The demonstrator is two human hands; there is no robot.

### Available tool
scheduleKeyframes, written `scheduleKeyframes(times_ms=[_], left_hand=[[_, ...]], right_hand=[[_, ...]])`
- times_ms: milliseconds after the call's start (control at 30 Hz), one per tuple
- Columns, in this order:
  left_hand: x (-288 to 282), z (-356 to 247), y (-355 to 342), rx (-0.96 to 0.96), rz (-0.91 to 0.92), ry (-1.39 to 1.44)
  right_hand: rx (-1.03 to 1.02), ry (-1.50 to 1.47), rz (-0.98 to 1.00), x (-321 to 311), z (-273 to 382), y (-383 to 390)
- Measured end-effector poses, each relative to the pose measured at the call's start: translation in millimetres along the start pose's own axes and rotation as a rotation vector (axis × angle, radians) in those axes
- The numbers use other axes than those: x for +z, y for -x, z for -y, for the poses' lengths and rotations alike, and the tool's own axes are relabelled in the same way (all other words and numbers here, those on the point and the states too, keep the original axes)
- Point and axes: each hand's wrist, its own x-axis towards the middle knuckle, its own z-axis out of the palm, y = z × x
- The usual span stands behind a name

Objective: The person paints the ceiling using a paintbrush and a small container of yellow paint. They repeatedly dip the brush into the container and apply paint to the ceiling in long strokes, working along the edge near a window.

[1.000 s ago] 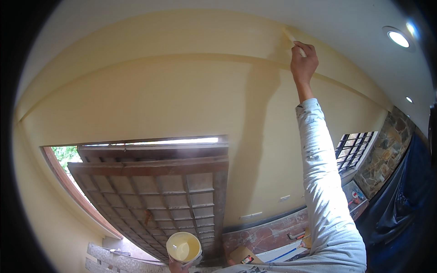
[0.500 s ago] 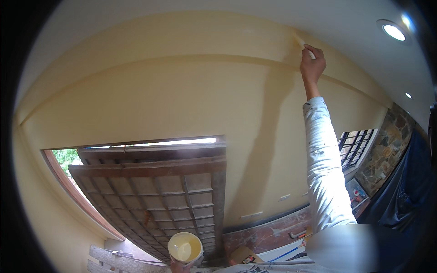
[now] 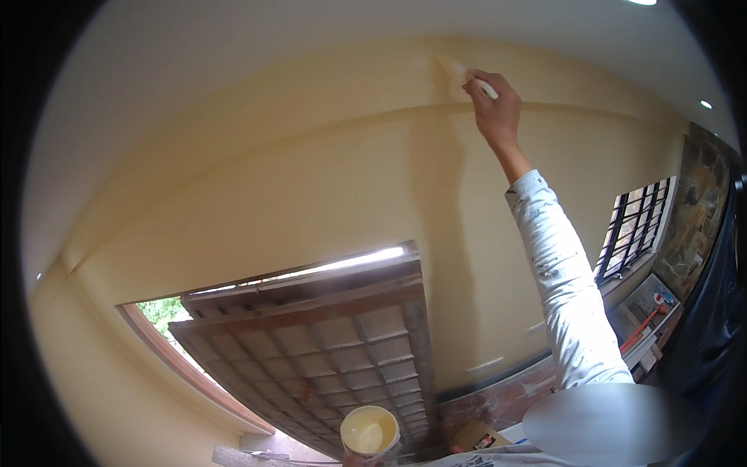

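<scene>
High up, my right hand (image 3: 498, 113) is closed round the pale handle of a paintbrush (image 3: 486, 88). The brush's yellowish bristles meet, or nearly meet, the upper band of the yellow wall (image 3: 327, 179), just below the white ceiling (image 3: 257, 39). At the lower edge, a white paint bucket (image 3: 395, 430) with pale yellow paint inside stands out below the wall. My left hand (image 3: 358, 461) holds it from below; only part of that hand shows, with its fingers mostly hidden.
A large gridded wooden door panel (image 3: 334, 335) leans in the opening at left. To the right are a barred window (image 3: 634, 222), a stone wall (image 3: 695, 198) and dark sheeting (image 3: 704, 335). An open cardboard box (image 3: 475, 436) lies low, near a reddish ledge (image 3: 498, 407).
My right hand has moved leftward along the top of the wall with the paintbrush, its handle now slanting more. The view has shifted, so the bucket and door appear farther right.
</scene>
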Motion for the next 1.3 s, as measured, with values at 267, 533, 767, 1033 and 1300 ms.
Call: scheduleKeyframes(times_ms=[267,533,767,1033,1300], left_hand=[[-9.0,-8.3,-0.5,0.007,0.022,-0.032],[-23.3,-8.6,8.9,0.02,0.025,-0.054],[-29.4,-1.3,15.1,0.029,0.025,-0.057],[-39.9,-2.4,12.2,0.092,0.068,-0.083],[-62.4,-19.9,-6.7,0.068,0.312,-0.201]], right_hand=[[0.328,-0.019,-0.192,-62.7,-75.9,-47.4],[-0.071,0.127,-0.024,68.1,51.4,18.5],[-0.04,-0.156,0.08,140.1,124.3,44.9],[0.339,-0.252,-0.13,19.7,25.2,-9.1],[0.599,-0.803,-0.201,-115.9,69.7,119.4]])
